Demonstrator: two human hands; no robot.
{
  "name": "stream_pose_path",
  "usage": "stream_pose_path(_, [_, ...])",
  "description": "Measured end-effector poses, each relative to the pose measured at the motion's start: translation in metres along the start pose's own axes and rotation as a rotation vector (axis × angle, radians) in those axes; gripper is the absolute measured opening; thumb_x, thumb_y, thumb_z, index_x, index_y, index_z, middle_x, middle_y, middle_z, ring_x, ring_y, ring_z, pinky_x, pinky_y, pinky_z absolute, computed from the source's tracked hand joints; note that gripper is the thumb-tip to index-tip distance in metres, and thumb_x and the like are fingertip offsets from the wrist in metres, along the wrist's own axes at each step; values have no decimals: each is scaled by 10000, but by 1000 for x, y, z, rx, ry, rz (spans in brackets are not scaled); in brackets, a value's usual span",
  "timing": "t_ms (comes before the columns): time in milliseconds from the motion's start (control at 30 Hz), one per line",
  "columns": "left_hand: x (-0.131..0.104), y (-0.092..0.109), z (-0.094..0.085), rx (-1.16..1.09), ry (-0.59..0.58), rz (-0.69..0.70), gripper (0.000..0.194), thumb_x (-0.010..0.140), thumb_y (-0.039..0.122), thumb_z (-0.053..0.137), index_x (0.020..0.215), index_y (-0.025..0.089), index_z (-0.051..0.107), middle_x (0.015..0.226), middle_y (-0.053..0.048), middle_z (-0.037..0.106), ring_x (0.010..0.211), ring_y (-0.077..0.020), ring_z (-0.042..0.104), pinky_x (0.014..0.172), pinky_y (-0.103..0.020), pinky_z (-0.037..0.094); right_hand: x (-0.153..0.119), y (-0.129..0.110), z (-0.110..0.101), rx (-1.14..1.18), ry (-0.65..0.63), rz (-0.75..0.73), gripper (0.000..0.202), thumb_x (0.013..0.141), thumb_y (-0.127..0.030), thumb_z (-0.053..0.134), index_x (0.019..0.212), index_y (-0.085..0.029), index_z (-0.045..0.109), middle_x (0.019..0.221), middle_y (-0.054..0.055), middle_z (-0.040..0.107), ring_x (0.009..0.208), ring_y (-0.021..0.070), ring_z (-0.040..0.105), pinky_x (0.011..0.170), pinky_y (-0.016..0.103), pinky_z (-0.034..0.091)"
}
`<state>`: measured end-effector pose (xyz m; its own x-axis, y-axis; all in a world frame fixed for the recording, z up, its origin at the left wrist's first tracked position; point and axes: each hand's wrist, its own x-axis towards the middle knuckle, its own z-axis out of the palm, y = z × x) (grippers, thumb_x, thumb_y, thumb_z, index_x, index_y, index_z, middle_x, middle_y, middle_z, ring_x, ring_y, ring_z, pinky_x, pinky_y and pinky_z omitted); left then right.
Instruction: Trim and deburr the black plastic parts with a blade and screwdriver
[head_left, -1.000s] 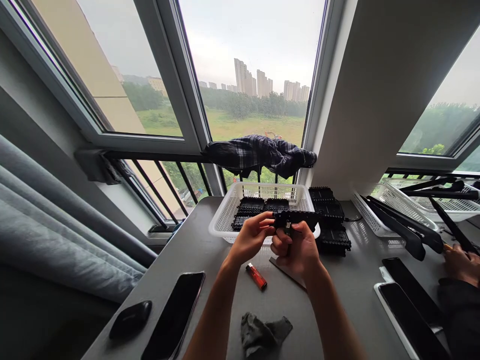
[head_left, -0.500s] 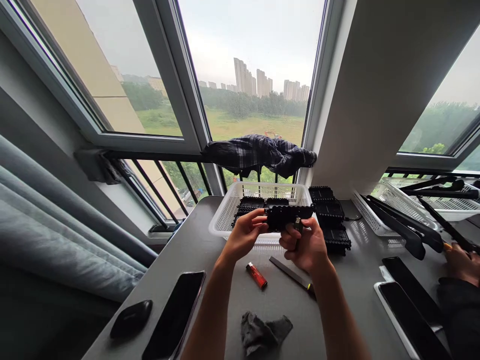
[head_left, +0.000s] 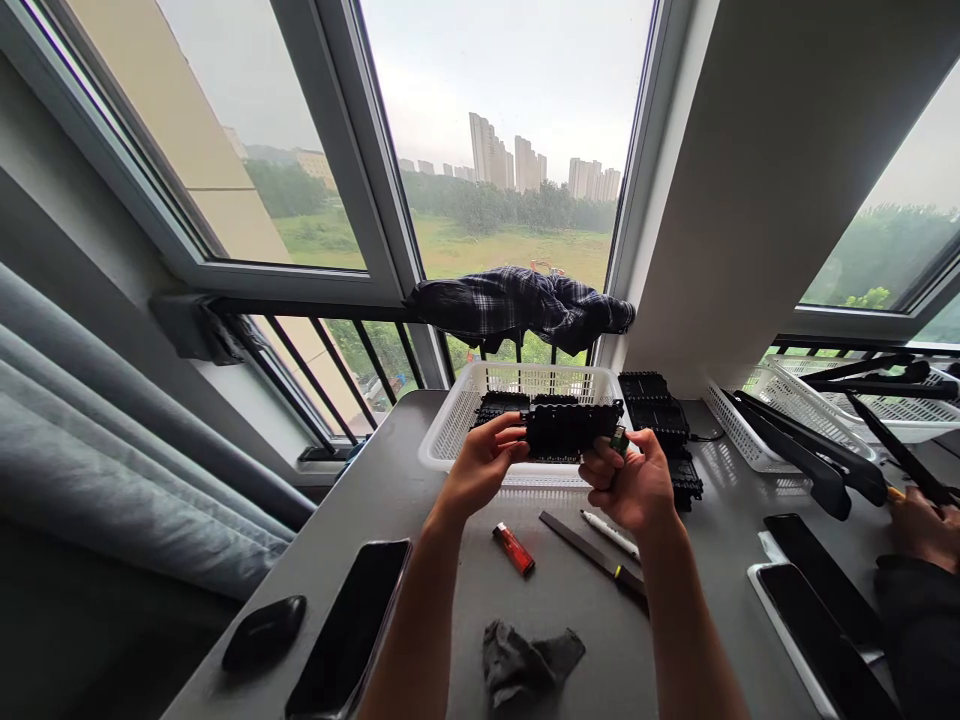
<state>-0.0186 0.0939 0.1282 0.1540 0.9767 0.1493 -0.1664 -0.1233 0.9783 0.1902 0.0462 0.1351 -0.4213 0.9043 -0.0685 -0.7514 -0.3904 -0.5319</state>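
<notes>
A black ridged plastic part is held up in front of the white basket. My left hand pinches its left end between thumb and fingers. At its right end is my right hand, with fingers curled round a small green lighter and touching the part's lower right edge. More black parts lie in the basket behind. Below my hands, a red lighter, a flat file and a white marker rest on the grey table.
Stacked black parts stand right of the basket. A grey cloth, a phone and a black mouse-like object lie nearer. Another person's hand is at far right, beside two phones.
My right hand has moved slightly right and the black part has turned its flat face more toward me. The white marker has come into view beside the file.
</notes>
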Motion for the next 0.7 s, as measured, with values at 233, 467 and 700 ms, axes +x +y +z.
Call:
stream_pose_path(233, [-2,4,4,-4,9,3,468,587,271,809,1013,159,649,830,-33,705,770,-182,692,694,-310,592,0,0,1,7,9,8,339,685,-435,549,550,-208,337,571,-50,243,535,103,182,401,176,153])
stream_pose_path(467, [-1,-2,9,19,-76,40,388,655,248,761,1019,166,654,814,-34,705,796,-186,694,725,-302,577,5,10,8,-35,-52,53,346,669,-439,554,551,-215,318,561,-49,244,530,103,192,396,172,149])
stream_pose_path(700, [-1,-10,16,97,-166,93,328,734,241,676,1054,169,658,901,-59,724,833,-198,699,803,-335,564,10,25,17,-57,-76,104,351,663,-455,563,537,-201,356,557,-52,244,526,94,207,395,173,118])
